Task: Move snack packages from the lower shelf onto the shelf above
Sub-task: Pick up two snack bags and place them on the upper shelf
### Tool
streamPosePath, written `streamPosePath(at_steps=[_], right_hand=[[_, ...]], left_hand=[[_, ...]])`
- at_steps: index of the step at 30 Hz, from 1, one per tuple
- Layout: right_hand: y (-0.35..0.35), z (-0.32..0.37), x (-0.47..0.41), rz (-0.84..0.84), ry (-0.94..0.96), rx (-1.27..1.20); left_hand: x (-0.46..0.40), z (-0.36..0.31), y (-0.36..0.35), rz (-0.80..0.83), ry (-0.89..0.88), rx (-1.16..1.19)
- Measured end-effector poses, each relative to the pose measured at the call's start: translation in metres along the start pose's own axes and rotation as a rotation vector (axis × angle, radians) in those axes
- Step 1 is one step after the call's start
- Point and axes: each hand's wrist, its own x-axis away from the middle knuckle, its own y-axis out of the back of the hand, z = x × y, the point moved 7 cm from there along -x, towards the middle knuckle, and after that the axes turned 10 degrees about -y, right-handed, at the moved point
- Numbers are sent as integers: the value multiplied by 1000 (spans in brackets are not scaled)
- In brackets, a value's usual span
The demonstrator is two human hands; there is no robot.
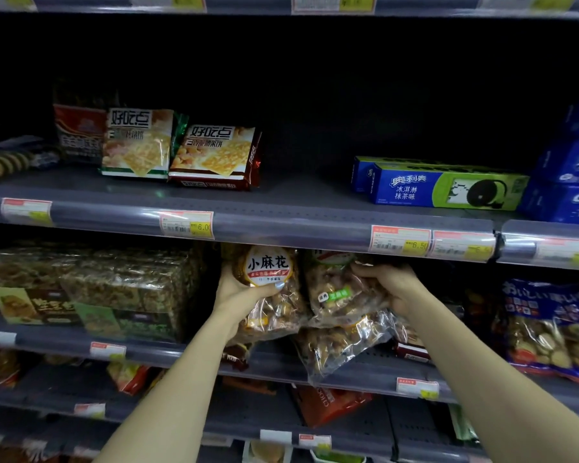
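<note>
Pickup looks to be the step in hand — left hand [239, 290] grasps the clear bag of small fried twists [268, 295] and right hand [393, 284] clutches a second snack bag [341, 292], both at the lower shelf [188, 357], so next comes a lift past the rail into the upper shelf's [301, 198] bare gap between cracker packs [214, 157] and Oreo boxes [442, 185].

The held snack bag [268, 292] reads "小麻花"; two cracker packs [214, 155] read "好吃点"; a price tag [400, 240] shows 6.50.
</note>
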Motion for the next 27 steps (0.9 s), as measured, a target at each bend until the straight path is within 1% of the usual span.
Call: streamPosePath(at_steps=[5, 10, 15, 20, 24, 27], right_hand=[[-3, -34, 28, 133, -45, -83], [-29, -57, 61, 300, -72, -24], [-68, -79, 86, 463, -152, 32], [-122, -96, 118, 590, -109, 29], [-181, -107, 150, 680, -66, 62], [-233, -112, 170, 733, -52, 16]], left_hand=[[27, -11, 18, 41, -44, -22], [59, -6, 51, 37, -28, -35], [83, -2, 99, 34, -29, -53], [106, -8, 157, 31, -115, -55], [118, -11, 224, 19, -138, -77], [125, -18, 277, 6, -165, -105]])
